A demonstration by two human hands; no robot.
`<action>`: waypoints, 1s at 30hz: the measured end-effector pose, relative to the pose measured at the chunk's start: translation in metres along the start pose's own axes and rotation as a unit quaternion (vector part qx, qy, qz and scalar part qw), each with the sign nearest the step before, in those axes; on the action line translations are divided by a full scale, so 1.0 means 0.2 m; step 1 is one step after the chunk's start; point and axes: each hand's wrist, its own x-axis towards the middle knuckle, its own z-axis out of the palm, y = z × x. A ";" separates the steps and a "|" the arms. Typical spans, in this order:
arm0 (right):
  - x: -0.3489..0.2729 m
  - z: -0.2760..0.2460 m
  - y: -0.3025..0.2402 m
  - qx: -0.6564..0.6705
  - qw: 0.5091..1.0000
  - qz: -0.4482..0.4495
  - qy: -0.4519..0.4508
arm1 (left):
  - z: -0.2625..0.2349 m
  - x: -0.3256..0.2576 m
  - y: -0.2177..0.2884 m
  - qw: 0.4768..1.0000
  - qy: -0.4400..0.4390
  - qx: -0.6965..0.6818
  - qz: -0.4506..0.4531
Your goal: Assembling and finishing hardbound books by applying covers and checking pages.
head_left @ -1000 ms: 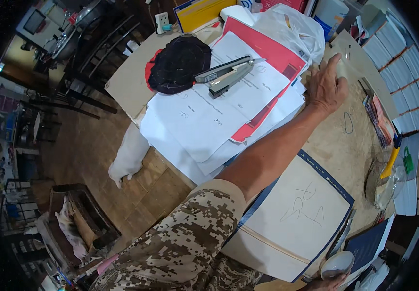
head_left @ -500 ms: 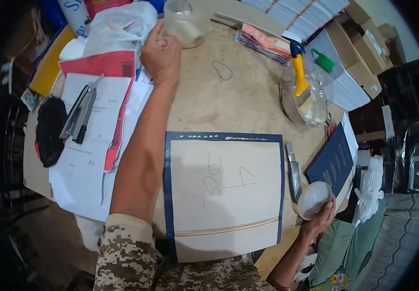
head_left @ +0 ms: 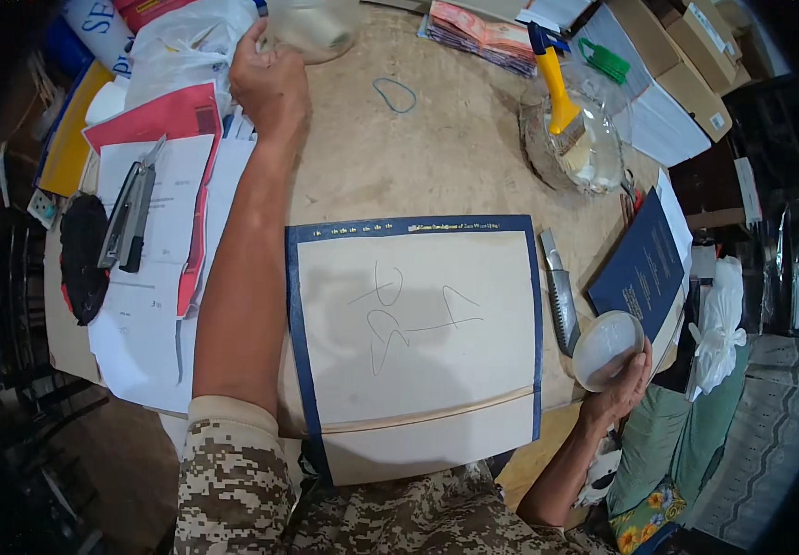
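Note:
My left hand (head_left: 270, 88) is closed on the side of a translucent plastic container (head_left: 311, 23) at the far edge of the table; the container is partly cut off by the picture's top. In my right hand (head_left: 623, 384) is a round, shallow translucent lid (head_left: 608, 351), gripped by its edge at the near right. Between my forearms lies a cream board with a dark blue border (head_left: 418, 324), pencil marks on its face and a thin strip across its lower part. It reaches over the table's near edge. A serrated knife blade (head_left: 559, 301) lies right of the board.
A yellow-handled brush (head_left: 557, 92) stands in a clear tub (head_left: 594, 171). Right of it lies a dark blue booklet (head_left: 638, 259). A rubber band (head_left: 395, 95) and banknotes (head_left: 483, 37) are farther back. At left, a stapler (head_left: 131, 213) rests on papers (head_left: 136, 342) beside a black pouch (head_left: 86, 259).
The whole view has shifted, so most table things sit higher and farther left in the picture. Both hands keep their holds on the container and the lid.

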 end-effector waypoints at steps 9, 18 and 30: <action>-0.01 0.01 -0.01 0.029 1.000 -0.008 0.005 | -0.02 -0.01 0.03 0.995 0.016 0.089 0.028; -0.01 0.01 -0.02 -0.002 1.000 -0.002 0.006 | -0.03 -0.02 0.11 0.995 -0.006 0.095 -0.014; -0.02 0.02 -0.02 -0.006 1.000 -0.003 0.026 | -0.01 -0.02 0.12 0.998 -0.012 0.062 0.005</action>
